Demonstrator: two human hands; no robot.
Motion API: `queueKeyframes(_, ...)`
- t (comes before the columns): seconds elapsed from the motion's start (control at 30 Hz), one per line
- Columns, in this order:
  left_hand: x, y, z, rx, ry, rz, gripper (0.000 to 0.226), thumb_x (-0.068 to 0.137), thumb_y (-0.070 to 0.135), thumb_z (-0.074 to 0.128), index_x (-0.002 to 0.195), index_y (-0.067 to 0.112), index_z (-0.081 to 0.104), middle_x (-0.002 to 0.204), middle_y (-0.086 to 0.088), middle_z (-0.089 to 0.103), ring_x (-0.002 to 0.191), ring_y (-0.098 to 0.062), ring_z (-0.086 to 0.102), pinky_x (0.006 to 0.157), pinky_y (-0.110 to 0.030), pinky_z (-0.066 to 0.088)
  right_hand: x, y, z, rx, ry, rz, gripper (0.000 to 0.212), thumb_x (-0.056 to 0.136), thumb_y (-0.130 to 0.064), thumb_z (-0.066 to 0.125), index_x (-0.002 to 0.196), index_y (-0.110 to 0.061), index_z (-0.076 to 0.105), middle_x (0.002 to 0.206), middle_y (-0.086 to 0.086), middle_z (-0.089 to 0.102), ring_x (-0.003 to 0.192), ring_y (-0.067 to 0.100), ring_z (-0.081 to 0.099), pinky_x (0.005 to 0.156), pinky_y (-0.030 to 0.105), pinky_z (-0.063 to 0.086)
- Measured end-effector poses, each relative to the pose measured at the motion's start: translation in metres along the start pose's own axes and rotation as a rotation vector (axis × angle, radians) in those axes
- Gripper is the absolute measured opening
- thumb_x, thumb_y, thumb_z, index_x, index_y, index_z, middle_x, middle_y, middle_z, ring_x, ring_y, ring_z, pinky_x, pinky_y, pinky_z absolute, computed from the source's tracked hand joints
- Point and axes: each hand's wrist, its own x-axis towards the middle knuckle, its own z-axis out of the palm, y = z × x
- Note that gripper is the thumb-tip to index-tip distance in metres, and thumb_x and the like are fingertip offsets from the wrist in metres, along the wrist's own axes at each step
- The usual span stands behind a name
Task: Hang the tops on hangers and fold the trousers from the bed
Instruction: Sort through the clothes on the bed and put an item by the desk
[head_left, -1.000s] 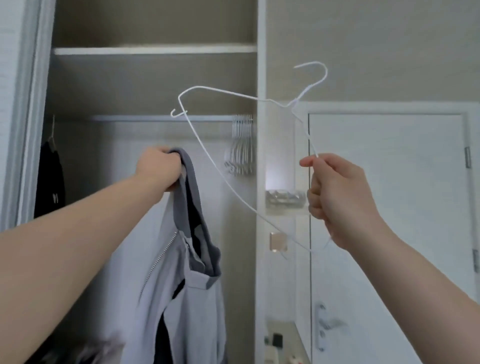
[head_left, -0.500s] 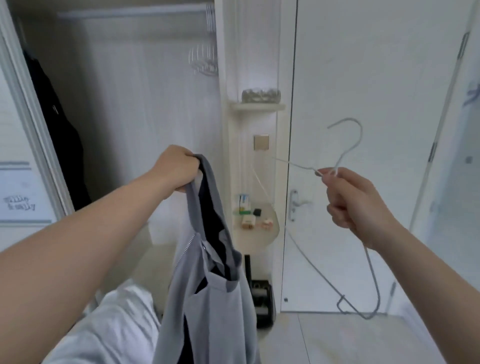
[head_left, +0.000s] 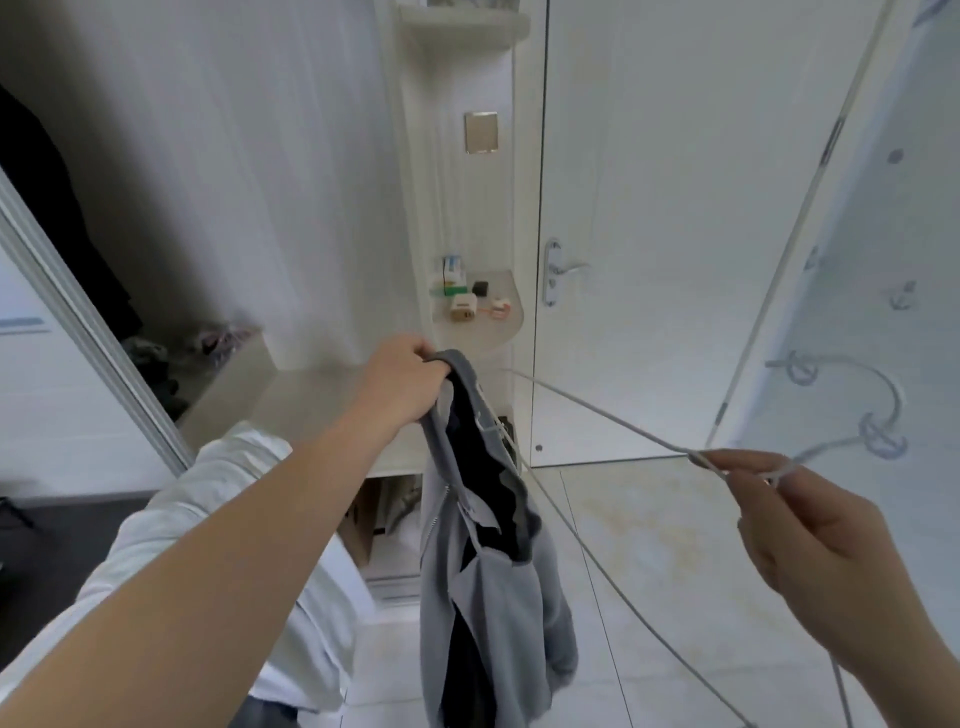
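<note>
White wardrobe (head_left: 311, 182) behind: left hand (head_left: 402, 379) grips the grey zip-up jacket (head_left: 488, 597); right hand (head_left: 810, 535) pinches the white wire hanger (head_left: 597, 410), lowered within 1 second, tip reaching the collar, so threading seemingly begins.

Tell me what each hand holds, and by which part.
Left hand grips the grey jacket by its top edge; right hand pinches the white wire hanger at the neck, below the hook.

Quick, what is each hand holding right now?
The left hand grips the grey zip-up top by its collar.
The right hand pinches the white wire hanger near its hook.
</note>
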Motion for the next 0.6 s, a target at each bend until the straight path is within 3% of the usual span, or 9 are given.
queueKeyframes(0.1,-0.014,-0.003,0.021,0.017,-0.067,0.033,0.021,0.092,0.016,0.061,0.071,0.017,0.064,0.069,-0.004,0.064,0.068,-0.020,0.062,0.054,-0.029,0.050,-0.029,0.000,-0.006,-0.011,-0.011,0.036,0.033,0.084,-0.050,0.056,0.106,-0.037,0.076,0.048,-0.005,0.033,0.044,0.016,0.028,0.043,0.034,0.018)
queueKeyframes(0.17,-0.025,0.001,0.031,0.043,-0.105,0.084,0.021,0.090,0.017,0.064,0.069,0.019,0.065,0.064,0.001,0.062,0.064,-0.015,0.058,0.053,-0.020,0.044,-0.036,-0.001,-0.005,-0.037,-0.041,0.051,0.031,0.082,-0.051,0.055,0.103,-0.042,0.075,0.048,-0.003,0.034,0.044,0.020,0.028,0.043,0.035,0.020)
queueKeyframes(0.23,-0.035,0.009,0.038,0.078,-0.137,0.152,0.022,0.089,0.018,0.067,0.068,0.023,0.066,0.066,0.005,0.063,0.060,-0.005,0.056,0.047,-0.009,0.037,-0.035,-0.005,-0.005,-0.043,-0.075,0.055,0.028,0.082,-0.052,0.053,0.100,-0.046,0.074,0.047,-0.001,0.038,0.044,0.013,0.030,0.043,0.027,0.024)
queueKeyframes(0.33,-0.050,0.026,0.043,0.109,-0.216,0.255,0.024,0.088,0.016,0.068,0.068,0.028,0.066,0.067,0.008,0.064,0.059,0.003,0.058,0.052,-0.009,0.039,-0.025,-0.009,-0.006,-0.130,-0.130,0.029,0.025,0.086,-0.051,0.050,0.099,-0.051,0.072,0.052,0.003,0.048,0.043,0.004,0.034,0.044,0.013,0.028)
queueKeyframes(0.4,-0.059,0.039,0.045,0.113,-0.283,0.306,0.022,0.088,0.016,0.069,0.069,0.028,0.068,0.066,0.010,0.066,0.063,0.000,0.060,0.058,-0.016,0.042,-0.015,-0.008,0.000,-0.173,-0.133,0.013,0.021,0.093,-0.046,0.053,0.098,-0.047,0.072,0.051,-0.002,0.050,0.043,0.009,0.036,0.043,0.013,0.029)
queueKeyframes(0.47,-0.069,0.052,0.046,0.059,-0.321,0.337,0.024,0.088,0.018,0.071,0.066,0.028,0.069,0.059,0.013,0.065,0.059,0.002,0.059,0.054,-0.013,0.044,-0.007,-0.003,0.015,-0.219,-0.117,-0.018,0.020,0.098,-0.029,0.059,0.094,-0.044,0.071,0.056,-0.003,0.059,0.047,0.013,0.044,0.045,0.017,0.034)
queueKeyframes(0.6,-0.084,0.062,0.049,0.000,-0.371,0.314,0.019,0.089,0.019,0.069,0.071,0.021,0.075,0.059,0.008,0.068,0.052,0.001,0.059,0.049,-0.016,0.048,-0.010,0.015,0.060,-0.146,-0.073,0.024,0.019,0.099,-0.013,0.060,0.101,-0.024,0.075,0.053,-0.019,0.057,0.046,0.003,0.048,0.050,0.011,0.032)
